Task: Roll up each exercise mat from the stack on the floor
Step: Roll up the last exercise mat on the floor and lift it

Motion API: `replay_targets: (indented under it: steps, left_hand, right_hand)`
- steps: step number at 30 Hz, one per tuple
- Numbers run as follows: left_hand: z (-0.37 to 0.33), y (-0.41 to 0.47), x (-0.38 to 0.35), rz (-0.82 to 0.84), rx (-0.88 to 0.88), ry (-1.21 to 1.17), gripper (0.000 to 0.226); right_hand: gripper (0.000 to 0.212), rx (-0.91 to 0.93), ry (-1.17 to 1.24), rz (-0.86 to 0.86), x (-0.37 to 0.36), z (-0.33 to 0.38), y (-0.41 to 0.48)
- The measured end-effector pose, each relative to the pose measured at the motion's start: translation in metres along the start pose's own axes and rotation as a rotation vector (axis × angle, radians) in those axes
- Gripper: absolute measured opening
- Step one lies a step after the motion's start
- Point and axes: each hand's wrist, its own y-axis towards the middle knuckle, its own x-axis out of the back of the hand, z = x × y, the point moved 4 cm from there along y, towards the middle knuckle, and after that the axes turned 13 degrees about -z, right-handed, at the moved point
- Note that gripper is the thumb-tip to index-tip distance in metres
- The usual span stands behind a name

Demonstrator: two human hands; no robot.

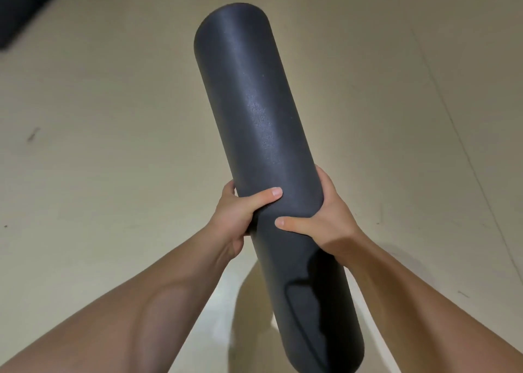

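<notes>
A black exercise mat [254, 112], rolled into a tight cylinder, is held up off the floor and points away from me, slightly to the left. My left hand [240, 214] grips its left side with the thumb across the top. My right hand [319, 219] grips the right side a little nearer to me, its thumb pressed on the roll. The roll's near end runs down out of the frame's bottom edge.
Beige floor [113, 118] spreads all around, with a few small dark marks. At the top left corner lie dark mats [19, 7], partly cut off by the frame. A faint seam line crosses the floor on the right.
</notes>
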Motion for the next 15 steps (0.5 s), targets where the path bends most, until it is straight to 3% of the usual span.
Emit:
replay_targets:
  steps: [6,15]
  left_hand:
    - [-0.158,-0.096,0.020,0.054,-0.094,-0.009,0.079]
    - [-0.414,-0.279,0.123,0.196,-0.122,-0.001,0.071]
  right_hand:
    - [0.119,0.049,-0.059,0.003,0.020,0.187,-0.036]
    - [0.115,0.111,-0.035,0.012,0.006,0.503,-0.140]
